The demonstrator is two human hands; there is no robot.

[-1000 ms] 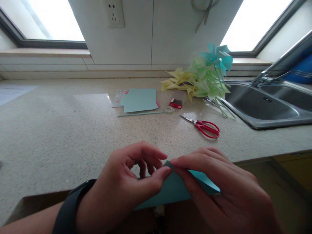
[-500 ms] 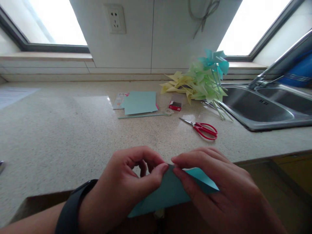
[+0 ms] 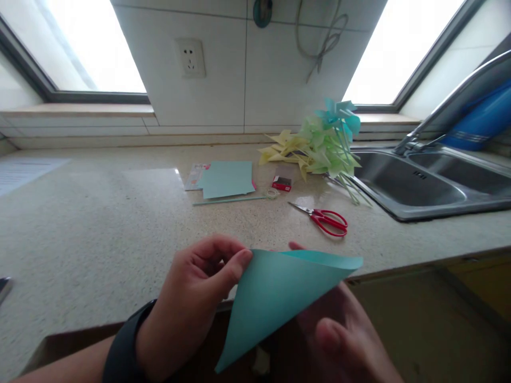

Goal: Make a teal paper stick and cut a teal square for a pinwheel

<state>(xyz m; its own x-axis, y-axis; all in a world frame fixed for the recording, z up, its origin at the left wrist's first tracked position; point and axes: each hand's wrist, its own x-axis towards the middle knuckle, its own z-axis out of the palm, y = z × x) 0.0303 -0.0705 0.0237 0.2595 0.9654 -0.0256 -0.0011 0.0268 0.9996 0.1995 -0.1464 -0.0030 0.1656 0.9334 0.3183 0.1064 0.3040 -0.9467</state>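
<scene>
A teal sheet of paper [image 3: 275,295], folded into a triangle, is held up over the counter's front edge. My left hand [image 3: 187,303], with a black band on the wrist, pinches its upper left corner between thumb and fingers. My right hand [image 3: 343,340] is mostly behind and below the sheet, supporting it from the right; only a fingertip shows above the top edge.
On the speckled counter [image 3: 99,223] lie red scissors [image 3: 325,219], a light blue paper stack [image 3: 227,178], a thin green stick [image 3: 231,200], a small red box [image 3: 281,183] and a heap of yellow, green and blue paper pinwheels [image 3: 319,143]. A steel sink [image 3: 415,183] is at the right.
The folded paper was pressed low between both hands' fingertips; now it is lifted and turned so its flat face shows, with my right hand moved behind it. The view has tilted up slightly.
</scene>
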